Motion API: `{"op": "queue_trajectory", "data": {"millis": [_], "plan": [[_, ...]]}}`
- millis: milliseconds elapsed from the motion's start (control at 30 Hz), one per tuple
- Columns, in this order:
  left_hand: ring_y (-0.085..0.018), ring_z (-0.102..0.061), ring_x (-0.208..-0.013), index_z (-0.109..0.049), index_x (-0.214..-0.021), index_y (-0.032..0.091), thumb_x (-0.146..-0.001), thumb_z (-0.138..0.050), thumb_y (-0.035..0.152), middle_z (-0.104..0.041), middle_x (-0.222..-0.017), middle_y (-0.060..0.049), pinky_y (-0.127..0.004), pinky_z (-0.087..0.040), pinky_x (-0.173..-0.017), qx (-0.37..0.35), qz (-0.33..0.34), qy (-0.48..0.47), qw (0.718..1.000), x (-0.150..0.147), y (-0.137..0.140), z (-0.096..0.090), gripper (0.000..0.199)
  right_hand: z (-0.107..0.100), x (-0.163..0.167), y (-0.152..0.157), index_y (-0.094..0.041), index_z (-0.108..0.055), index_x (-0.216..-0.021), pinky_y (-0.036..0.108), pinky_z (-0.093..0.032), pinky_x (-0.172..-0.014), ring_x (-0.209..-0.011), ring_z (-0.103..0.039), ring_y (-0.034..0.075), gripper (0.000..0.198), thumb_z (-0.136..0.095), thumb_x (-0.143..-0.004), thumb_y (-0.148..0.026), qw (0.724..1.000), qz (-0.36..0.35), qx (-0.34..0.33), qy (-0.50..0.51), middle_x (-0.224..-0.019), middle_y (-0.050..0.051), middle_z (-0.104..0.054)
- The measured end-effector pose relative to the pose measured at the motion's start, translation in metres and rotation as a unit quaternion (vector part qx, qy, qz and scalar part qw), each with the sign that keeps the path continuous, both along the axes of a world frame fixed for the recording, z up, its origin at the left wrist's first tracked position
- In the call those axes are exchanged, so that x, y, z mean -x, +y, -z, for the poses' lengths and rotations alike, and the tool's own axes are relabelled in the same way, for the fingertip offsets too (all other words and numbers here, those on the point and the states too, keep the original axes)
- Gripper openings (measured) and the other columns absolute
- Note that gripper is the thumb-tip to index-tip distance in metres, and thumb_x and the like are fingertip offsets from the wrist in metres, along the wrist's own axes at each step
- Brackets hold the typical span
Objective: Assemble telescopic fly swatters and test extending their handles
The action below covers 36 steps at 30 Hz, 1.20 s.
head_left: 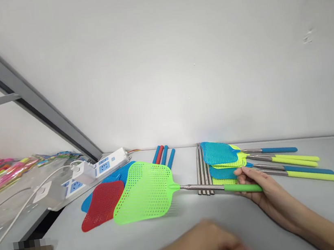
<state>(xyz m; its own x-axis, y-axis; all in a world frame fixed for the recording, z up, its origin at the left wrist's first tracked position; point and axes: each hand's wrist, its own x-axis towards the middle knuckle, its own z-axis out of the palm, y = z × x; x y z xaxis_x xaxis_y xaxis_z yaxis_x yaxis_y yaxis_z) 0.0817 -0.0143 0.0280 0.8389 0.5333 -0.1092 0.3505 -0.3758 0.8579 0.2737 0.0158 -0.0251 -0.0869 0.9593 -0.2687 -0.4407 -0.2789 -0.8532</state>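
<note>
My right hand (pixel 258 187) grips the green handle of a fly swatter (pixel 146 191), fingers wrapped near the handle's end. Its light green mesh head points left, joined to a metal shaft, and hangs over the table. At the bottom centre my left hand (pixel 213 244) is smeared by motion, apart from the swatter. Its fingers look curled but run partly out of view, so its grip is unclear. Under the green head lie a red swatter head (pixel 103 205) and blue swatter heads (pixel 112 177). Behind my right hand lie several assembled blue and yellow swatters (pixel 220 153).
Several metal rods (pixel 202 169) lie side by side at the middle back, with blue and red handle grips (pixel 158 154) left of them. A power strip (pixel 104 166) with plugged-in chargers, a grey metal post (pixel 26 86) and bagged colourful items (pixel 7 170) are at left.
</note>
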Motion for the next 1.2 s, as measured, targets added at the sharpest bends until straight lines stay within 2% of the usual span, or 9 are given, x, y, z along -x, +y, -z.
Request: {"op": "queue_trajectory", "data": {"millis": [67,133,200,300,367,467,700,867,1200], "plan": [[-0.009,-0.050,-0.050,-0.059,-0.076,0.015,-0.081,-0.029,0.043,-0.056,-0.056,-0.002,-0.019,-0.038,-0.049,0.146,-0.080,-0.030,0.986,-0.002,0.015,0.016,0.041,0.001,-0.001,0.000,-0.018,-0.060,-0.072,0.025,-0.042,-0.064,-0.062,-0.040,0.011,0.020,-0.047,-0.075,-0.034,1.000,0.013,-0.004,0.020,-0.065,0.000,-0.040],[-0.010,-0.049,-0.045,-0.057,-0.071,0.013,-0.078,-0.034,0.045,-0.054,-0.051,-0.001,-0.022,-0.039,-0.050,0.235,-0.123,-0.112,0.958,-0.001,0.027,0.029,0.040,0.001,-0.001,0.000,-0.017,-0.060,-0.072,0.025,-0.042,-0.063,-0.060,-0.040,0.011,0.021,-0.047,-0.075,-0.033,0.999,0.025,-0.006,0.038,-0.064,0.000,-0.040],[-0.010,-0.050,-0.048,-0.055,-0.064,0.013,-0.081,-0.028,0.044,-0.052,-0.047,-0.001,-0.024,-0.039,-0.060,0.220,-0.228,-0.189,0.930,0.003,0.037,0.036,0.045,0.000,-0.002,-0.001,-0.016,-0.060,-0.072,0.024,-0.042,-0.060,-0.059,-0.041,0.010,0.021,-0.047,-0.076,-0.032,0.998,0.032,-0.007,0.049,-0.063,0.001,-0.041],[-0.011,-0.048,-0.049,-0.053,-0.060,0.014,-0.081,-0.029,0.041,-0.048,-0.044,0.000,-0.023,-0.038,-0.058,0.215,-0.342,-0.258,0.878,0.008,0.046,0.039,0.042,0.000,-0.003,-0.002,-0.016,-0.059,-0.071,0.026,-0.042,-0.060,-0.058,-0.043,0.011,0.022,-0.045,-0.077,-0.032,0.998,0.028,-0.013,0.054,-0.061,0.001,-0.043],[-0.009,-0.043,-0.041,-0.050,-0.055,0.014,-0.081,-0.029,0.042,-0.044,-0.040,0.002,-0.022,-0.036,-0.049,0.236,-0.373,-0.273,0.855,0.010,0.048,0.039,0.043,0.000,-0.003,-0.002,-0.016,-0.058,-0.070,0.028,-0.043,-0.061,-0.058,-0.046,0.012,0.023,-0.043,-0.078,-0.031,0.998,0.020,-0.020,0.052,-0.060,0.001,-0.044],[-0.008,-0.037,-0.036,-0.048,-0.052,0.014,-0.081,-0.027,0.043,-0.039,-0.036,0.003,-0.021,-0.032,-0.043,0.236,-0.394,-0.277,0.844,0.009,0.046,0.039,0.046,0.000,-0.001,-0.003,-0.016,-0.058,-0.070,0.028,-0.043,-0.060,-0.057,-0.048,0.013,0.022,-0.042,-0.078,-0.030,0.998,0.023,-0.032,0.045,-0.059,0.001,-0.046],[-0.013,-0.051,-0.067,-0.052,-0.075,0.015,-0.081,-0.029,0.037,-0.054,-0.067,-0.002,-0.026,-0.039,-0.069,0.139,-0.485,-0.405,0.763,0.003,0.047,0.038,0.032,0.003,0.000,-0.005,-0.016,-0.057,-0.066,0.027,-0.042,-0.057,-0.054,-0.048,0.012,0.023,-0.044,-0.078,-0.030,0.998,0.039,-0.040,0.036,-0.057,0.000,-0.047],[-0.017,-0.052,-0.072,-0.056,-0.076,0.013,-0.081,-0.028,0.036,-0.058,-0.073,-0.006,-0.032,-0.037,-0.075,0.176,-0.456,-0.366,0.792,0.001,0.042,0.043,0.036,0.003,-0.001,-0.006,-0.015,-0.057,-0.063,0.027,-0.042,-0.058,-0.055,-0.049,0.012,0.027,-0.042,-0.078,-0.031,0.999,0.013,-0.038,0.026,-0.058,0.001,-0.047],[-0.019,-0.054,-0.079,-0.062,-0.072,0.012,-0.082,-0.016,0.033,-0.063,-0.077,-0.007,-0.031,-0.035,-0.078,0.164,-0.415,-0.280,0.850,0.002,0.031,0.042,0.051,0.003,-0.002,-0.008,-0.014,-0.058,-0.063,0.025,-0.040,-0.054,-0.055,-0.042,0.011,0.029,-0.040,-0.080,-0.029,0.998,-0.025,-0.056,0.005,-0.059,0.001,-0.043]]}}
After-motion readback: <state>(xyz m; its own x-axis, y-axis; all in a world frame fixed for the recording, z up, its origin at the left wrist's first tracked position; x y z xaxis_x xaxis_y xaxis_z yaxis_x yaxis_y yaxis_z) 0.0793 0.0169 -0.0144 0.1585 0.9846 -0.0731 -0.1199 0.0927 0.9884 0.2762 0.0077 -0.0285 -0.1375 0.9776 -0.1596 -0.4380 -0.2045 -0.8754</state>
